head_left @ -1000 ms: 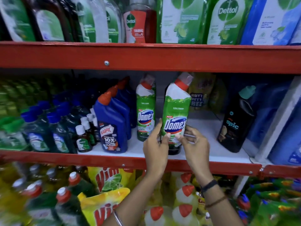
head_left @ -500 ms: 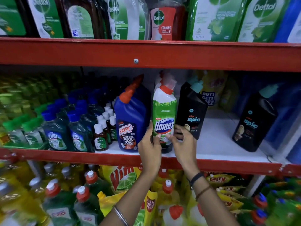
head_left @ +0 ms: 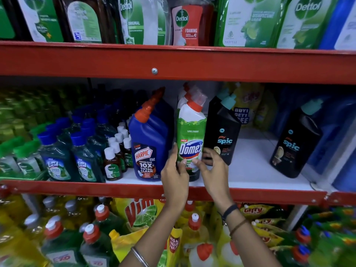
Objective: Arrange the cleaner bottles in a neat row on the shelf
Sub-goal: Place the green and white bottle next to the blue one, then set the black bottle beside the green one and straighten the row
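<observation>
A green and white Domex bottle (head_left: 190, 135) with a red cap stands upright at the front of the middle shelf (head_left: 250, 166), with another Domex bottle right behind it. My left hand (head_left: 174, 178) grips its lower left side and my right hand (head_left: 212, 170) holds its lower right side. A blue Harpic bottle (head_left: 152, 141) stands against it on the left. A black Spic bottle (head_left: 221, 132) stands just to its right, behind my right fingers. A second black Spic bottle (head_left: 294, 143) stands apart at the far right.
Small Dettol bottles (head_left: 112, 164) and green Lizol bottles (head_left: 57, 158) fill the shelf's left side. The red shelf beam (head_left: 173, 62) hangs above, with Dettol packs (head_left: 248, 22) on top. Vim pouches (head_left: 140, 214) and dish liquid bottles crowd the shelf below.
Both hands slid the front Domex bottle left, from apart on the shelf to beside the Harpic bottle and in front of the other Domex. It has stayed there for the last half second.
</observation>
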`<state>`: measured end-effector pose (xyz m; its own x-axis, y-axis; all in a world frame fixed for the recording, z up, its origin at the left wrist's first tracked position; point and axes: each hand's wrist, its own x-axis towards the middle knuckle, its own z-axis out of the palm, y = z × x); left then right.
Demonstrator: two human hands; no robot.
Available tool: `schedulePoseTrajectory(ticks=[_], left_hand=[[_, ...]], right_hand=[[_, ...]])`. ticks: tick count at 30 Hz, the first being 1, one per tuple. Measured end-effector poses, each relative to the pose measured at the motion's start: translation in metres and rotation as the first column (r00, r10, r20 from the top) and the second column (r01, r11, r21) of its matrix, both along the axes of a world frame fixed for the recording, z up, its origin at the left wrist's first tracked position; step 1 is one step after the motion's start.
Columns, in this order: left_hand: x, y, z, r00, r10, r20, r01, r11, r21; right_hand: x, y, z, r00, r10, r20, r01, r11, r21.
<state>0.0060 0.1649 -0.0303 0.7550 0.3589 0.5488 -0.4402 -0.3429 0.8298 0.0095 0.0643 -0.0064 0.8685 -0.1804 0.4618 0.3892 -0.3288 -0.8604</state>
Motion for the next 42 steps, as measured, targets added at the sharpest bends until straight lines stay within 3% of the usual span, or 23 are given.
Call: schedulePoseTrajectory(ticks=[4,7,11,14,17,23,29,33,42], left_hand=[[-0.008,-0.020,0.003,0.998,0.034,0.055,-0.032,0.999,-0.027],[-0.018,-0.043,0.010,0.976,0.064,0.208,-0.064,0.998,-0.008],[-0.022,-0.078,0.019,0.949,-0.090,0.303,0.041,0.986,0.163],[-0.018,-0.112,0.024,0.927,-0.324,0.190,0.259,0.918,0.301],[-0.005,-0.148,0.027,0.886,-0.453,0.099,0.402,0.856,0.324],[0.039,-0.213,0.036,0.815,-0.559,-0.151,0.572,0.818,0.058],[0.076,-0.250,0.035,0.711,-0.550,-0.437,0.639,0.765,0.076],[0.087,-0.249,0.034,0.659,-0.618,-0.429,0.690,0.723,0.020],[0.073,-0.230,0.041,0.734,-0.588,-0.339,0.615,0.787,-0.034]], right_hand=[[-0.001,-0.006,-0.002,0.998,0.055,-0.017,-0.055,0.998,-0.015],[-0.005,-0.026,-0.003,0.996,0.080,-0.023,-0.081,0.997,-0.013],[-0.021,-0.072,-0.002,0.982,-0.145,0.124,0.142,0.989,0.032],[-0.030,-0.112,0.003,0.882,-0.413,0.225,0.414,0.909,0.047],[-0.031,-0.149,0.007,0.810,-0.550,0.203,0.558,0.829,0.020],[-0.012,-0.198,-0.002,0.762,-0.641,0.096,0.634,0.707,-0.314],[0.013,-0.228,-0.004,0.807,-0.589,0.025,0.567,0.764,-0.306],[0.020,-0.242,-0.009,0.835,-0.549,0.042,0.543,0.807,-0.233],[0.011,-0.244,-0.009,0.909,-0.415,0.039,0.417,0.904,-0.098]])
